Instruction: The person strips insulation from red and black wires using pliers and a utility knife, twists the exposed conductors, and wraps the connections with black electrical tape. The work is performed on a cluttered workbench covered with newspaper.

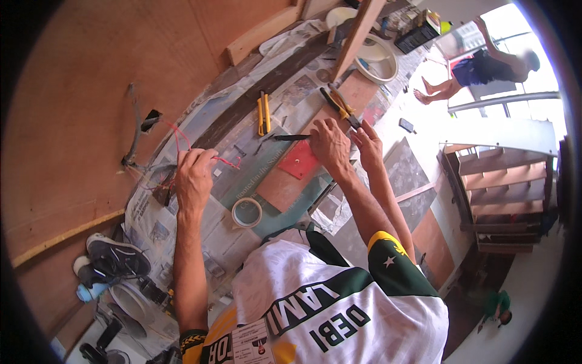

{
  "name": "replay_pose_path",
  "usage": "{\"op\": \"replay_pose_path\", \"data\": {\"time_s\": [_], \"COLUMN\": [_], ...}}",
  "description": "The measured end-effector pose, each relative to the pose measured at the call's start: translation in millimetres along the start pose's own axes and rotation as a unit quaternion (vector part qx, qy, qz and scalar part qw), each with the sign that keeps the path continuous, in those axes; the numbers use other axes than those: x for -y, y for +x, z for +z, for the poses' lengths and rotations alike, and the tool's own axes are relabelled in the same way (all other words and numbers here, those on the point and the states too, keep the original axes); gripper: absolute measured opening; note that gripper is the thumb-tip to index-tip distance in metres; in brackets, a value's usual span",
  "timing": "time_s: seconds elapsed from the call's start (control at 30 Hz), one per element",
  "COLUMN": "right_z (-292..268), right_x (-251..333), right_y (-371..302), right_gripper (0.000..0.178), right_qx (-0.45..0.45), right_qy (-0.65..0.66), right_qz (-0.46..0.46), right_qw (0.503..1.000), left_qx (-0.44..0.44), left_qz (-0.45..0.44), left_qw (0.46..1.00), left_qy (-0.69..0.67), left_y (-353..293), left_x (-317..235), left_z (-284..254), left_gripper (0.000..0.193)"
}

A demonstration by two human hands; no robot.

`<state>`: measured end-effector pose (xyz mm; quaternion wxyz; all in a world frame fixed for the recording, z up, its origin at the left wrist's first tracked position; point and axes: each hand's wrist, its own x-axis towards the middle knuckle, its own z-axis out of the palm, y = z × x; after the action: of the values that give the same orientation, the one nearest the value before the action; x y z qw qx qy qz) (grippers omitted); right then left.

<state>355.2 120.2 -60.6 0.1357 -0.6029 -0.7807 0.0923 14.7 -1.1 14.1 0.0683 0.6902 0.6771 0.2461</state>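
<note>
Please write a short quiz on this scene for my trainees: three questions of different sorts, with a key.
1. What does the person's left hand hold?
2. True or false: the yellow utility knife lies farther from the person's body than the tape roll.
3. Which thing lies on the brown board?
A) a shoe
B) a flat red piece
C) a white bucket

Key:
1. Red wires
2. True
3. B
</note>
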Motion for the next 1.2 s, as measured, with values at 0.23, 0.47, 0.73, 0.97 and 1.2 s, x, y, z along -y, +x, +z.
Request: {"op": "replay_pose_path", "data": {"time_s": [0.23,0.47,0.73,0.97,1.2], "right_z": [94.4,109.1,45.4,-27.1,-52.8], "right_x": [-33.3,-4.2,-17.6,11.8,56.0], "right_y": [92.2,184.7,99.4,-31.5,-56.6], "right_gripper": [0.054,0.052,0.035,0.051,0.058], "right_qx": [-0.114,-0.304,-0.194,-0.036,0.094], "right_qy": [0.783,0.764,0.831,0.755,0.809], "right_qz": [0.42,0.531,0.393,0.096,-0.025], "right_qw": [0.446,0.205,0.343,0.648,0.58], "left_qx": [0.026,-0.029,-0.046,-0.008,-0.032], "left_qz": [0.046,0.014,0.0,-0.005,0.013], "left_qw": [0.999,0.999,0.999,0.999,0.999], "left_qy": [0.011,-0.002,-0.022,-0.037,-0.018], "left_y": [18.7,10.9,5.9,3.8,5.4], "left_x": [-6.4,-5.5,3.4,0.2,5.3], "left_z": [5.0,-16.2,-17.5,-16.9,-19.6], "left_gripper": [0.023,0.018,0.018,0.016,0.019]}}
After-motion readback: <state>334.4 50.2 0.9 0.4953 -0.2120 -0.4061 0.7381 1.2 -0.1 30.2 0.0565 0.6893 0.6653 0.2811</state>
